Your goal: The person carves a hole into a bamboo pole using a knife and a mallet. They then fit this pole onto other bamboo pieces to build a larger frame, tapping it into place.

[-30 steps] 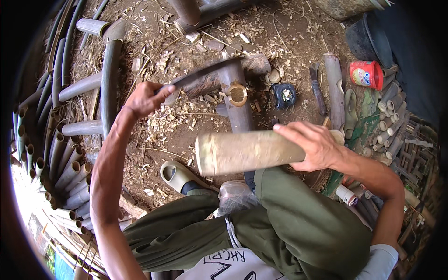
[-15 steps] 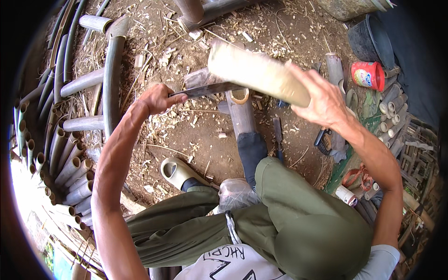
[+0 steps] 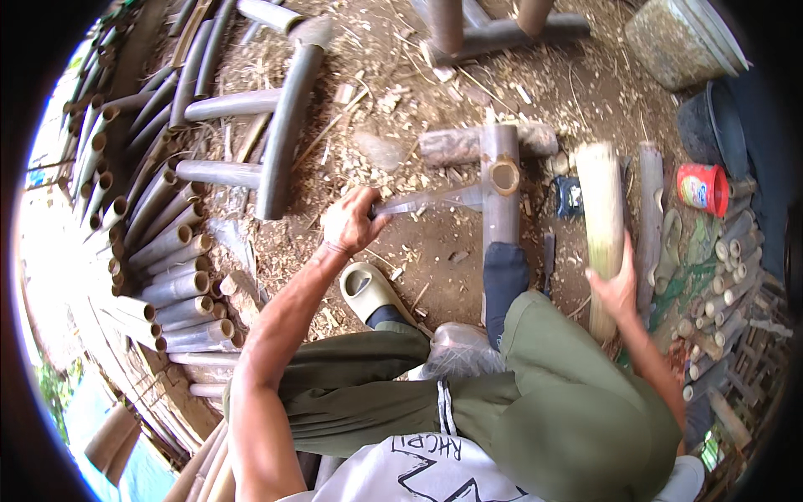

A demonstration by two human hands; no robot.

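Note:
A long-bladed knife point(image 3: 431, 199) is in my left hand point(image 3: 351, 222), its fingers wrapped round the handle. The blurred blade reaches right to the side of a grey bamboo pole point(image 3: 501, 219) with a round hole in its upper face. That pole rests across a short log point(image 3: 443, 148), and my foot in a dark sock point(image 3: 505, 268) presses on its near part. Off to the right, my right hand point(image 3: 616, 284) grips the lower part of a thick pale wooden billet point(image 3: 598, 201), held roughly lengthwise away from me. Its far fingers are partly hidden behind the wood.
Bamboo frames point(image 3: 284, 134) lie at the far left, above stacked bamboo tubes point(image 3: 180, 289). Right of the billet are another bamboo pole point(image 3: 649, 217), a red tub point(image 3: 701, 189), a dark bucket point(image 3: 711, 125) and cut tubes point(image 3: 728, 289). A narrow tool point(image 3: 549, 259) lies near my foot.
The billet has swung from above the knife down to the right and turned lengthwise. The knife blade has moved from over the pole's end to its left side. The view has shifted left.

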